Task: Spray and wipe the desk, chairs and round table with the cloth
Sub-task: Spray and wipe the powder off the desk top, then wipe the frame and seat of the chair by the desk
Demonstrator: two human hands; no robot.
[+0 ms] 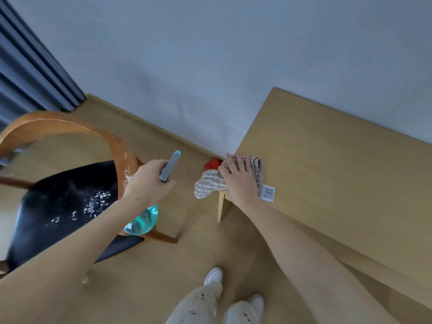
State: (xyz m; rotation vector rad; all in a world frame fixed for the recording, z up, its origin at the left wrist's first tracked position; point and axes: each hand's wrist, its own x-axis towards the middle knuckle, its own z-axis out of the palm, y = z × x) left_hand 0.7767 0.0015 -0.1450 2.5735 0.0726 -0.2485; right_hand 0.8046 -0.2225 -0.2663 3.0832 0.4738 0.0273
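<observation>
Right hand [239, 181] lies flat, fingers straight, pressing the cloth [210, 185] onto the near corner of the desk [327, 164]. Left hand [149, 183] grips the spray bottle [142, 220] above the chair [70, 202], seat wet with droplets. Step: wiping desk. Next, likely: sweep cloth across the top; the chair needs wiping too

A grey-striped cloth [211, 183] lies crumpled on the corner of the light wooden desk [327, 164], one end hanging over the edge. The chair [70, 197] has wet droplets on its black seat.
</observation>
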